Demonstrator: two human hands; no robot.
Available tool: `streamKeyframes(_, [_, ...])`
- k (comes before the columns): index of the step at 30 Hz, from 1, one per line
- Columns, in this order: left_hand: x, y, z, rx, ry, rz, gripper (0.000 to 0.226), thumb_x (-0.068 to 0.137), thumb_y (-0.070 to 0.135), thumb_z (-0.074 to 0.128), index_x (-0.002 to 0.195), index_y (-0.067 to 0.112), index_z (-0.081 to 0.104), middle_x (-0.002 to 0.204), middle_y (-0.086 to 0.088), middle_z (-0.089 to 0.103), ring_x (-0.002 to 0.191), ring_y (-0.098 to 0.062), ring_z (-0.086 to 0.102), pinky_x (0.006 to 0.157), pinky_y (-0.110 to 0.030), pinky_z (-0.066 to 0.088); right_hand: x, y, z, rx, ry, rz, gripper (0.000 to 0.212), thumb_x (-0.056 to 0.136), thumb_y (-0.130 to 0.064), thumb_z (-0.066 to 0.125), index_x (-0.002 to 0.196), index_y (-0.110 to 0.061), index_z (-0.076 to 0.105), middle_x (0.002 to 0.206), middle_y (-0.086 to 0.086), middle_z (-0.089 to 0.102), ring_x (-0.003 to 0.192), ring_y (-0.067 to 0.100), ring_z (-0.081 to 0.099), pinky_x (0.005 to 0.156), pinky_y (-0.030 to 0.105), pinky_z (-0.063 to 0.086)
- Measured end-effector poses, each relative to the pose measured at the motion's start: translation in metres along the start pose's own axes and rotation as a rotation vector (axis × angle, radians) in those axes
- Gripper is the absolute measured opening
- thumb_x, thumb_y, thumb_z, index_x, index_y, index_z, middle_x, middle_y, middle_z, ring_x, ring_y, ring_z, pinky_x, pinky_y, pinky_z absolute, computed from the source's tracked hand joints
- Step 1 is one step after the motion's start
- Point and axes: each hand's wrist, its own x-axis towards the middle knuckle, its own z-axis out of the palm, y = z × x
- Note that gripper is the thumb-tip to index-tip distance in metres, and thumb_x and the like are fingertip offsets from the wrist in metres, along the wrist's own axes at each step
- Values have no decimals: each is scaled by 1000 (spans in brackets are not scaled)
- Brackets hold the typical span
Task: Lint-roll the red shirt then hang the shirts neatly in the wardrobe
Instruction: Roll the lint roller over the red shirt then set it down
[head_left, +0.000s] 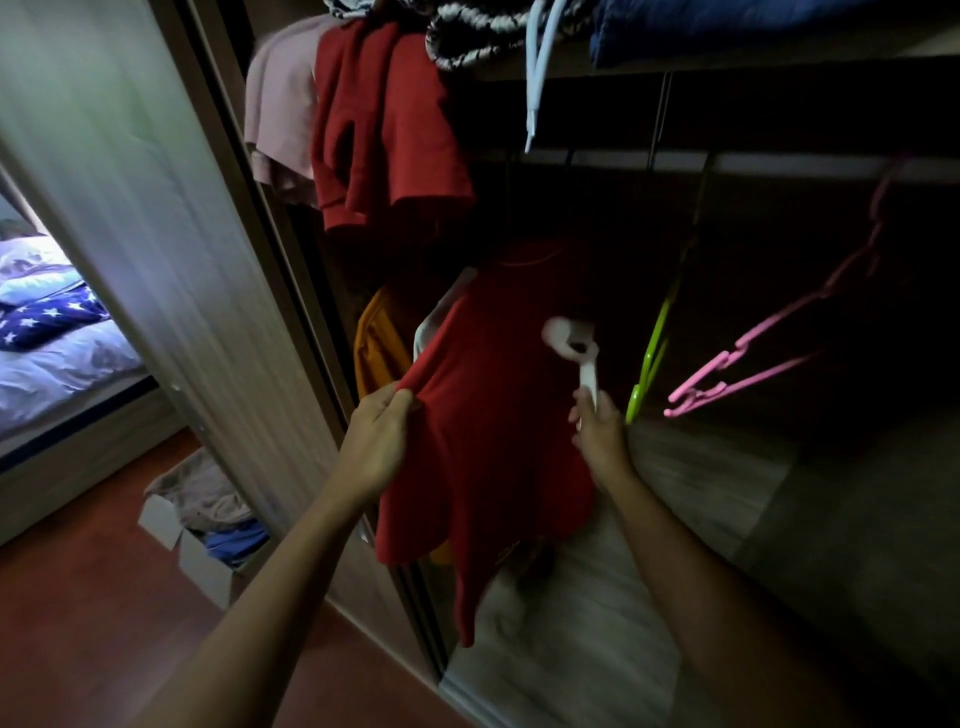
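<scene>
At frame centre we pinch the soft, limp red cotton shirt's (488, 415) sleeve taut with left hand (376, 441) fingers; right hand (600, 436) fingers grip the light white plastic lint roller (574, 348).

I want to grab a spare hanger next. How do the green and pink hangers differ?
The green hanger hangs steeply, nearly edge-on to the camera; the pink hanger is swung out at a slant, its length showing. The green one is nearer the red shirt; the pink one is further right. Both are bare, with no shirt on them.
</scene>
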Motion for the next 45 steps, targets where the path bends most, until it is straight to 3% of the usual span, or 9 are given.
streamKeyframes(4, [-2, 3, 0, -16, -20, -5, 40, 105, 24, 37, 66, 19, 46, 56, 7, 43, 51, -11, 40, 63, -33, 37, 18, -57, -9, 90, 25, -72, 24, 104, -34, 47, 82, -27, 53, 70, -3, 49, 51, -1, 48, 52, 22, 37])
streamKeyframes(8, [-4, 4, 1, -15, -10, 3, 43, 105, 23, 36, 63, 21, 44, 49, 13, 40, 43, -4, 35, 53, -26, 32, 25, -67, -15, 132, -25, -33, 27, 107, -29, 40, 82, -27, 50, 73, -3, 48, 61, 6, 44, 44, 10, 37])
streamKeyframes(11, [-6, 6, 2, -17, -14, 6, 43, 106, 23, 36, 63, 20, 43, 49, 13, 40, 42, -4, 35, 51, -24, 32, 26, -20, -5, 28, -20, 4, 20, 105, -35, 46, 91, -24, 57, 71, -3, 50, 56, 9, 42, 37, 15, 33])
streamKeyframes(17, [-9, 9, 5, -8, -50, 34, 38, 102, 31, 36, 69, 17, 49, 60, 5, 46, 54, -13, 43, 61, -32, 38, -43, 111, -3, -337, -357, 92, 20, 104, -20, 50, 87, -11, 57, 63, 0, 49, 43, 2, 43, 45, 20, 31])
streamKeyframes(21, [-10, 8, 5, -11, -49, 33, 35, 96, 35, 38, 67, 20, 48, 61, 5, 47, 57, -16, 44, 64, -35, 37, -92, 134, -10, -432, -496, 143, 21, 103, -24, 53, 89, -9, 59, 64, -1, 53, 52, 1, 48, 51, 15, 37])
streamKeyframes(30, [-13, 6, 6, -5, -21, 15, 46, 103, 22, 38, 59, 28, 50, 55, 12, 48, 51, -8, 44, 59, -30, 36, -104, 31, -3, -165, -368, -113, 22, 103, -26, 51, 82, -20, 55, 69, -8, 50, 57, -2, 46, 57, 18, 37])
streamKeyframes(36, [-14, 13, 8, -30, 22, -8, 30, 89, 29, 43, 60, 26, 48, 58, 2, 44, 55, -17, 40, 59, -32, 31, -106, -27, 2, -16, -386, -269, 13, 103, -32, 49, 92, -32, 57, 75, -11, 58, 65, -5, 53, 61, 13, 40])
streamKeyframes(42, [-15, 15, -1, -36, 33, 2, 33, 100, 21, 38, 68, 20, 47, 64, -5, 43, 60, -21, 40, 64, -35, 33, -126, 48, -2, -163, -492, -92, 11, 103, -28, 52, 97, -31, 61, 80, -11, 60, 73, -3, 57, 69, 14, 44])
streamKeyframes(45, [-17, 22, -4, -51, 28, 20, 36, 101, 23, 37, 65, 22, 40, 55, 7, 37, 50, -12, 34, 56, -31, 29, -149, 99, 3, -261, -531, 42, 13, 101, -35, 53, 108, -29, 62, 93, -8, 65, 87, 8, 63, 76, 22, 47])
